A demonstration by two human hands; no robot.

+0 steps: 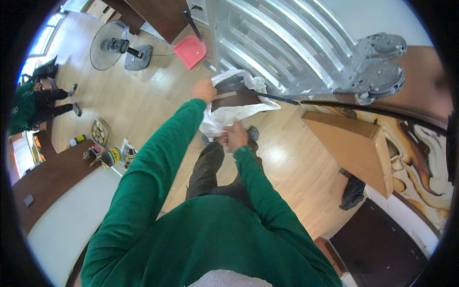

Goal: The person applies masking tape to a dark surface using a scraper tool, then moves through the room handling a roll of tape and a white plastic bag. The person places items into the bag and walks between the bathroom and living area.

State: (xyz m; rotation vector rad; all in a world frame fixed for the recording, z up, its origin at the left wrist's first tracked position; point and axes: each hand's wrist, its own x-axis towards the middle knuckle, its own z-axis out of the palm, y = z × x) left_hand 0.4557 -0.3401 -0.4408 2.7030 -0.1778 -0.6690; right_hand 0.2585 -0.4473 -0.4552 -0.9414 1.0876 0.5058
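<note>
In front of my legs an open white plastic bag (239, 113) hangs between my hands, with dark brown material (241, 99) and a thin pale strip (224, 96) showing in its mouth. My left hand (204, 91) is closed on the bag's left rim, beside one end of the strip. Lower down, my right hand (234, 137) has its fingers bent around the bag's near side. A thin black rod (279, 99) passes at the bag's right edge; I cannot tell whether it touches the bag.
A metal ladder (282, 48) leans just beyond the bag. Behind stand a pink dustpan (191, 50) and a fan (117, 46). On the right is a cardboard box (351, 146). A person (26, 110) is at far left, past a brown counter (57, 174) with cans.
</note>
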